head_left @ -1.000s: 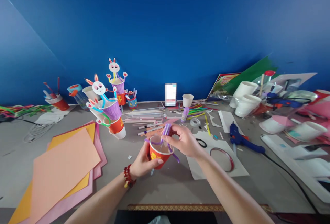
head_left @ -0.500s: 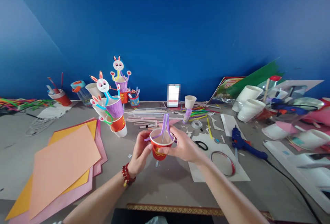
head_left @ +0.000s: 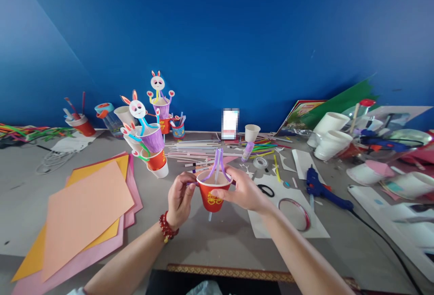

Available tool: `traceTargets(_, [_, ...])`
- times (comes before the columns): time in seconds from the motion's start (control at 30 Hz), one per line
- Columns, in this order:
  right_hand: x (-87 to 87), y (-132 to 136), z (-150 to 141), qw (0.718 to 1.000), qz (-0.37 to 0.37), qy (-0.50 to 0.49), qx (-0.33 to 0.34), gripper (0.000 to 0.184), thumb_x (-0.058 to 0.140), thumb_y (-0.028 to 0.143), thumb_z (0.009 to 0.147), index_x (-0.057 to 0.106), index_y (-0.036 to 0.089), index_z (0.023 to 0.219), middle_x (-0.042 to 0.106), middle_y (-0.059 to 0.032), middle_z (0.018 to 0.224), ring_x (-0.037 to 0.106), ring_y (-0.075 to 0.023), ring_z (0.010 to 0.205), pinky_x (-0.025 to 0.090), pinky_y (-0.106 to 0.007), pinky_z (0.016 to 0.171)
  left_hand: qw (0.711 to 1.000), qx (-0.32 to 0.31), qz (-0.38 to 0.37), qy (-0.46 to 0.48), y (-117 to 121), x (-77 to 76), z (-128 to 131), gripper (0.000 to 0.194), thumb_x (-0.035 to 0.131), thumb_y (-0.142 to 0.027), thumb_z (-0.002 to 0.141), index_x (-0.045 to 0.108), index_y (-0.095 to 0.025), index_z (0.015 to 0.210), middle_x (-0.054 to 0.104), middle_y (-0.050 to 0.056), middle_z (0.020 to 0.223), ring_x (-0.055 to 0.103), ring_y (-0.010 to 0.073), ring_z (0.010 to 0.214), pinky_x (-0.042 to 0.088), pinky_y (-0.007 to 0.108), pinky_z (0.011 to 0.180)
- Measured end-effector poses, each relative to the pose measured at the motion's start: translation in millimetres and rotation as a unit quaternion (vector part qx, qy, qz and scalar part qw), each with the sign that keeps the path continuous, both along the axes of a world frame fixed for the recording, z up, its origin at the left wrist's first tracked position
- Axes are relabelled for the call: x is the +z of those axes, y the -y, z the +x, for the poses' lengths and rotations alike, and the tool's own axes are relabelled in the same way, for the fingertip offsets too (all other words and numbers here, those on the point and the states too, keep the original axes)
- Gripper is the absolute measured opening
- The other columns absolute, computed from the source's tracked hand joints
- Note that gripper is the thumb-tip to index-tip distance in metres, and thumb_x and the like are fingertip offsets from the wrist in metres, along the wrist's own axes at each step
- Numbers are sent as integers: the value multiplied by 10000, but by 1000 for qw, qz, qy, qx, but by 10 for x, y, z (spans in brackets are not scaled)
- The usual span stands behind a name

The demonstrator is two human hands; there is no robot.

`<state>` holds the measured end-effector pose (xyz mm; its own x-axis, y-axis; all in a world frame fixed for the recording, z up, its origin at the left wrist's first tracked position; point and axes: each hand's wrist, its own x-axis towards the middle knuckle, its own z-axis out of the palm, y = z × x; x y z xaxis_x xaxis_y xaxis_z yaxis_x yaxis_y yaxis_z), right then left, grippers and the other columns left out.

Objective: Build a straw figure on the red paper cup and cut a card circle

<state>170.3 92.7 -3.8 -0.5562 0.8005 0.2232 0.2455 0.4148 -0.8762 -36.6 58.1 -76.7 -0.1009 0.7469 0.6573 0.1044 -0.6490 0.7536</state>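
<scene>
A red paper cup (head_left: pixel 207 199) with yellow lettering is gripped by my right hand (head_left: pixel 242 191), thumb across its front and fingers behind the right rim. Inside it, a bent purple pipe cleaner (head_left: pixel 219 161) rises above the rim, and its ends pass out through the cup's sides. My left hand (head_left: pixel 181 197) is closed in a pinch on the end at the left side. A clear straw (head_left: pixel 209 216) sticks out below the cup's base. Left of my hands stand stacked paper cups (head_left: pixel 151 139) with a paper rabbit head (head_left: pixel 137 109) on top.
Coloured paper sheets (head_left: pixel 88 213) lie at the left. To the right are black-handled scissors (head_left: pixel 266 190), a tape roll (head_left: pixel 260 163), cut white paper (head_left: pixel 261 227) and a blue glue gun (head_left: pixel 325 191) with its cord. Straws and pipe cleaners (head_left: pixel 195 148) lie along the wall.
My left thumb has moved off the cup's front, and those fingers now pinch the pipe cleaner's left end. My right hand keeps its hold on the cup.
</scene>
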Motion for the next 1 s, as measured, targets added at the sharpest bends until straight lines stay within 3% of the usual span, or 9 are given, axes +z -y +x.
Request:
traceTargets(0.27, [34, 28, -19, 1000, -5, 14, 12, 718, 843, 329, 682, 567, 244, 1339, 636, -104, 1326, 606, -328, 1202, 496, -419, 986, 998, -34, 4, -44, -29, -14, -10, 81, 534, -204, 951, 597, -196, 1000, 637, 99, 992, 612, 216, 923, 502, 368, 808])
traceTargets(0.47, [56, 53, -24, 1000, -23, -5, 1, 604, 760, 226, 737, 583, 265, 1313, 645, -74, 1317, 636, -294, 1158, 503, -402, 984, 999, -34, -13, -8, 3, -20, -15, 88, 509, -214, 970, 587, -196, 1007, 661, 104, 1049, 629, 223, 1003, 507, 373, 848])
traceTargets(0.73, [111, 36, 13, 1000, 10, -18, 4, 457, 707, 199, 754, 640, 246, 1204, 679, -50, 1209, 648, -274, 1092, 507, -348, 936, 996, -62, 4, 60, 21, 58, -2, 103, 449, -179, 991, 551, -194, 990, 639, 96, 1095, 645, 205, 984, 554, 414, 867])
traceTargets(1.0, [111, 8, 36, 999, -18, -33, 35, 499, 706, 212, 758, 613, 236, 1248, 679, -56, 1213, 662, -260, 1054, 510, -341, 913, 995, -56, 1, 79, 26, 43, -6, 105, 463, -226, 992, 564, -199, 999, 655, 90, 1066, 663, 214, 971, 556, 425, 863])
